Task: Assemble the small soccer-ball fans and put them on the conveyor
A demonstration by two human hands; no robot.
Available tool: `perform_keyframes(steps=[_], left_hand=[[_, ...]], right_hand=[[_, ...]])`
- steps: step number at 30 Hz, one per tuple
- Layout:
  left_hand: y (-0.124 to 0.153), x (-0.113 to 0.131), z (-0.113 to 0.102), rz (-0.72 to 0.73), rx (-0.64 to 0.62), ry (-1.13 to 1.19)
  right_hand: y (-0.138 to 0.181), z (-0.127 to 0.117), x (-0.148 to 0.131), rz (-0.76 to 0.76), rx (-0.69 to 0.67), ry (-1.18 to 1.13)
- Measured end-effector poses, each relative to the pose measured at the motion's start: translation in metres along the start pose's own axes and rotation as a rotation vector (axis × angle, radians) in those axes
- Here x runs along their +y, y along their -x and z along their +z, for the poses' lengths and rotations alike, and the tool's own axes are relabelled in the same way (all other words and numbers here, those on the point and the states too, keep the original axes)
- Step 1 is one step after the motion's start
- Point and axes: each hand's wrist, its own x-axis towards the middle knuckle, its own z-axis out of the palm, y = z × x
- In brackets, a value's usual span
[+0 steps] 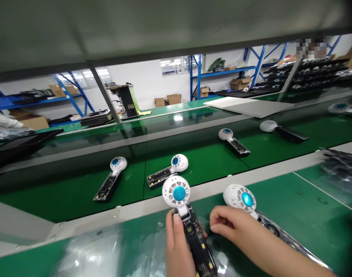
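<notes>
Handheld fan (190, 227), white head toward the conveyor belt (210, 161) and just short of it, is clamped in the left hand (178, 250), thumb up its neck. The right hand (232, 227) curls beside it, fingers bunched; whether it grips anything I cannot tell.

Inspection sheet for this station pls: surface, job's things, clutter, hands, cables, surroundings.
Surface: green bench, glossy; a conveyor belt runs behind it.
Job's things: held fan, white head, blue hub, open black handle; second fan lies beside it on the bench.
Clutter: clear plastic film at the left; dark trays at the right; more fans spaced along the belt.
Hands: left hand grips the held fan's handle; right hand is curled by the second fan's neck, grip unclear.
Cables: nothing seen.
Surroundings: blue racks, cardboard boxes, a machine.
</notes>
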Motion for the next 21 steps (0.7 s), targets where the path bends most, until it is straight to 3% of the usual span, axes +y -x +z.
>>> perform_keyframes(steps=[5,11,21], left_hand=[[-0.002,-0.003,0.001,0.061,0.094,-0.102],[0.000,0.001,0.004,0.030,0.057,-0.054],[-0.001,-0.001,0.002,-0.002,0.037,-0.067]], right_hand=[[0.001,0.007,-0.022,-0.136,0.066,-0.190],[-0.002,0.016,-0.027,-0.323,0.090,-0.053],[0.000,0.022,-0.024,-0.287,0.138,0.007]])
